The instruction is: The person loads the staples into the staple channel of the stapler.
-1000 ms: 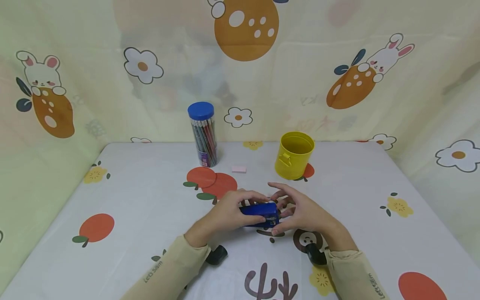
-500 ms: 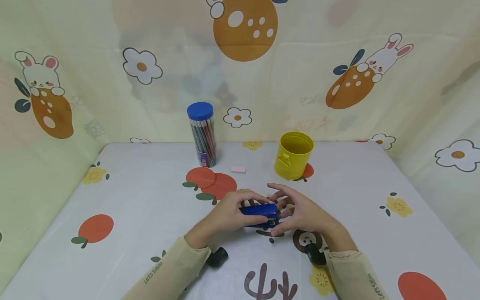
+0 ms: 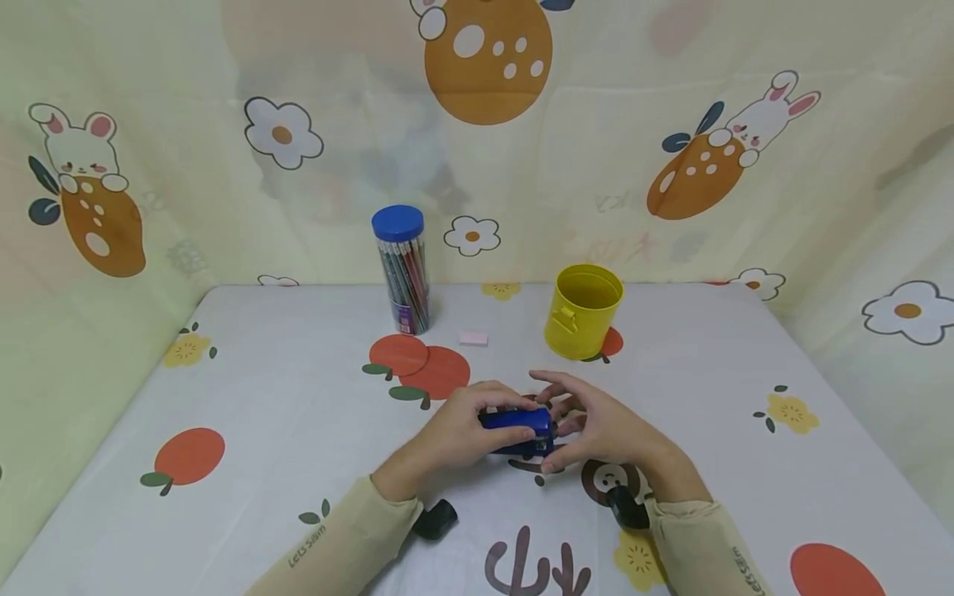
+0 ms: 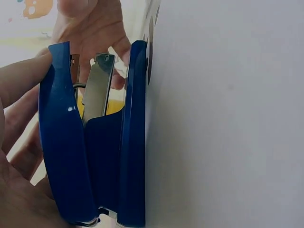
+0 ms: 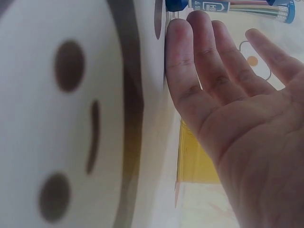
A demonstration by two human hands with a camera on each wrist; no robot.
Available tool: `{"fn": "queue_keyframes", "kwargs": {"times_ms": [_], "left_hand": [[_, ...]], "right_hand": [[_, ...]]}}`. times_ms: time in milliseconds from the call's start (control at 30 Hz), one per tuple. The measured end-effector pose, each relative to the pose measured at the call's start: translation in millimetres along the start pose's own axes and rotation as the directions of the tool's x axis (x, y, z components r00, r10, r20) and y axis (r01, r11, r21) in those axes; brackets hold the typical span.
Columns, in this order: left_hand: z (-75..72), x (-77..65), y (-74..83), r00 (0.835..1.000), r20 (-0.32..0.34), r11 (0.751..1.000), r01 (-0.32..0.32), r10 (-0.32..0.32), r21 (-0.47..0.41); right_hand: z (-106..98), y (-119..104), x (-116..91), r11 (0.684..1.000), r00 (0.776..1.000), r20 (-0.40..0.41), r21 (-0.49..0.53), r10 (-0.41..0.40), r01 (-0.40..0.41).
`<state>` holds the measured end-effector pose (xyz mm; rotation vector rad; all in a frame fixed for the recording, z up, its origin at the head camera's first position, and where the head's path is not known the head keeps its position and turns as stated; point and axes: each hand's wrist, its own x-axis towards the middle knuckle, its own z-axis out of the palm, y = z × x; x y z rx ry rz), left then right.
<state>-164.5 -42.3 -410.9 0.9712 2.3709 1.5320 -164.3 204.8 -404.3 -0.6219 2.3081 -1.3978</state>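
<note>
A blue stapler [image 3: 519, 422] lies on the table in the middle of the head view. My left hand [image 3: 469, 426] grips it from the left, thumb on the near side and fingers over the far side. In the left wrist view the stapler [image 4: 61, 137] shows its metal staple channel [image 4: 99, 88], with a gap between top arm and base at the front. My right hand [image 3: 607, 422] stands just beyond that front end, fingers spread and bent around it. Seen in the right wrist view, the right hand [image 5: 237, 109] holds nothing and its fingertips are at the tabletop.
Behind the hands stand a clear jar of pencils [image 3: 406, 277] with a blue lid and a yellow bucket [image 3: 574, 327]. A small pink eraser [image 3: 473, 338] lies between them. A patterned cloth [image 3: 343, 190] hangs along the table's back edge.
My left hand, with its thumb, has shifted slightly to the right along the stapler. The right hand stays nearly still at the front end. The head view has tilted a little.
</note>
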Motion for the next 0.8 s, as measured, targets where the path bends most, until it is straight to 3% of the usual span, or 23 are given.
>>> {"fn": "queue_keyframes", "kwargs": {"times_ms": [200,400,500,733,800], "left_hand": [[4.8,-2.6,1.3,1.000,0.010,0.991,0.006,-0.007,0.132],[10.7,-7.5,3.1,0.999,0.004,0.938,-0.046,0.048,0.342],[9.6,-9.7,5.8,0.999,-0.004,0.939,-0.037,0.040,0.341],[-3.3,-10.7,11.7,0.999,0.022,0.977,-0.034,0.030,0.210],[-8.9,-10.8,14.6,0.999,0.012,0.964,-0.041,0.040,0.262]], "right_hand": [[2,2,-2,1.000,1.000,0.009,0.020,0.000,-0.001],[6,3,-3,0.999,1.000,0.015,0.044,-0.014,0.014],[8,3,-3,0.999,1.000,0.009,0.039,-0.014,0.013],[7,-4,-4,0.999,0.999,-0.018,-0.042,-0.032,0.031],[5,-10,-5,0.993,0.998,-0.042,-0.107,-0.057,0.052]]}}
